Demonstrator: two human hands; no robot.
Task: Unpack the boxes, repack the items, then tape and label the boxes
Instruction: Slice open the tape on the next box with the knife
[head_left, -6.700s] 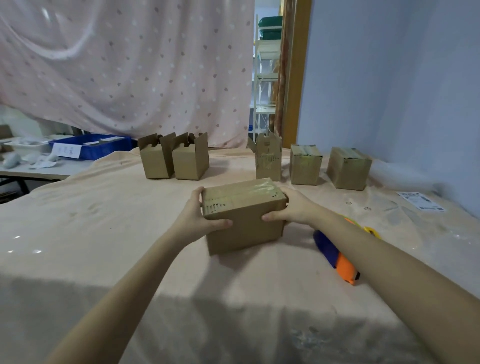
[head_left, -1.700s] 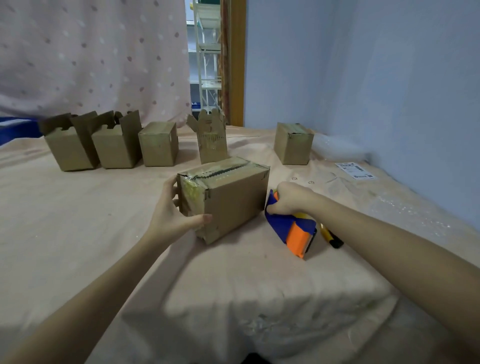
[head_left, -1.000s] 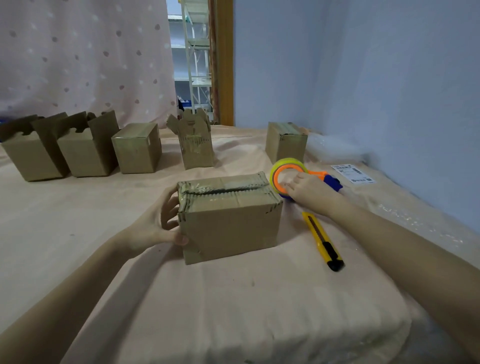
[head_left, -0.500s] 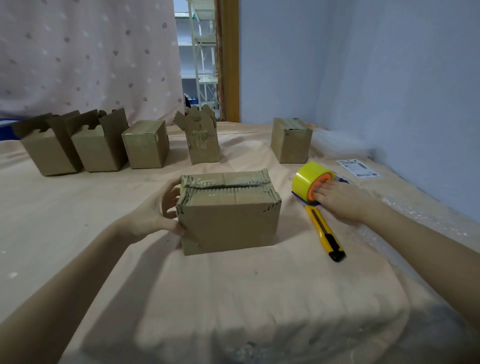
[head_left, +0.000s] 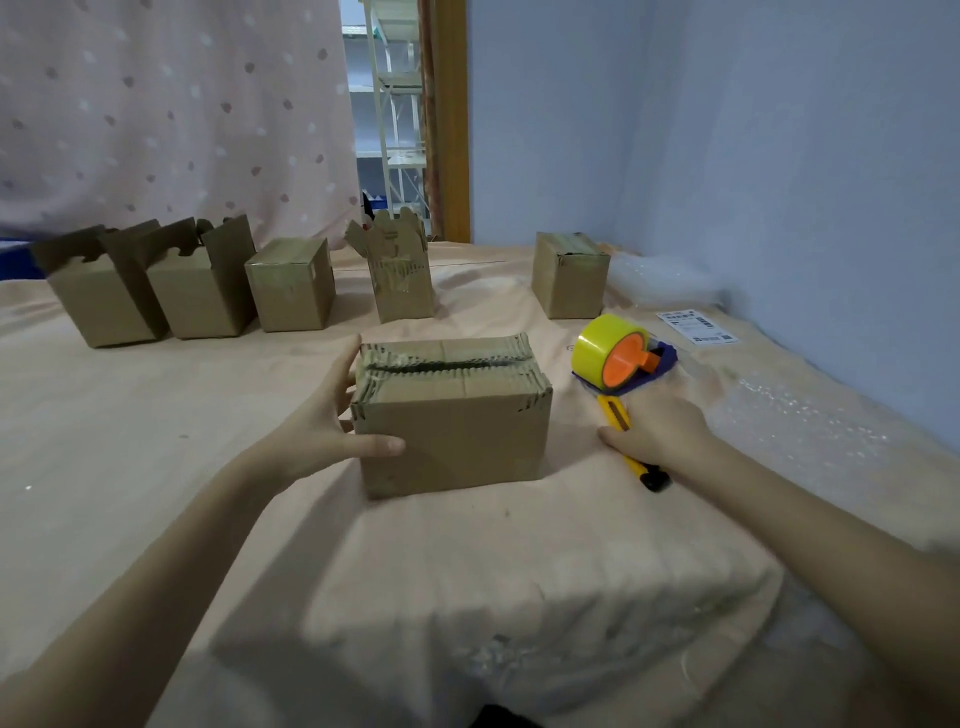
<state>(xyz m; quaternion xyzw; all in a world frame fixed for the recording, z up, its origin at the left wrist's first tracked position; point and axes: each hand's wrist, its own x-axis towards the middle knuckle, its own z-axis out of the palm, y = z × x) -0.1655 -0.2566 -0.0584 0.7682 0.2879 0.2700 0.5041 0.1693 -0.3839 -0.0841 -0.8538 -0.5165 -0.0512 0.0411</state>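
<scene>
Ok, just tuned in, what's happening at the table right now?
A person steadies the taped front box with the left hand. The right hand rests on the yellow utility knife beside it, probably to cut the tape. The tape dispenser lies just behind. Five more boxes stand further back.

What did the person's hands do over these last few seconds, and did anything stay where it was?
The right hand picked up the tape dispenser, set it down farther back, let go, and now lies over the yellow utility knife. One rear box moved left into the row. The left hand has kept its grip on the front box.
</scene>
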